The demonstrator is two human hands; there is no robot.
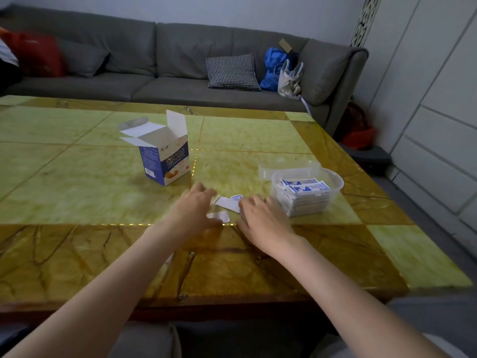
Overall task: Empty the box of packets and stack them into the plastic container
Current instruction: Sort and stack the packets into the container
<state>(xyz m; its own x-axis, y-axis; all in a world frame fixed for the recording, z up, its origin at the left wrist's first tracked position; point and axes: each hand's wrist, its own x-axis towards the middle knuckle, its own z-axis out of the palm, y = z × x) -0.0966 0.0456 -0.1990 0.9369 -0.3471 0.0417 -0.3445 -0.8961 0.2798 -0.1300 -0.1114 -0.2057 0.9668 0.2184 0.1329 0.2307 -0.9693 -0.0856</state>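
The blue and white box (165, 161) stands upright on the table with its top flaps open. To its right sits a clear plastic container (335, 182) holding a stack of white and blue packets (303, 196). A few loose packets (229, 204) lie on the table between my hands. My left hand (195, 205) reaches over them with fingers loosely spread, its thumb near one packet. My right hand (259, 215) rests palm down beside them, next to the container, fingers slightly bent. Whether either hand grips a packet is unclear.
A clear lid (286, 166) lies just behind the container. The green and amber stone table (77, 202) reaches to a grey sofa (154, 60) carrying a checked cushion (232, 72), a blue bag (273, 65) and a red cushion (36, 52).
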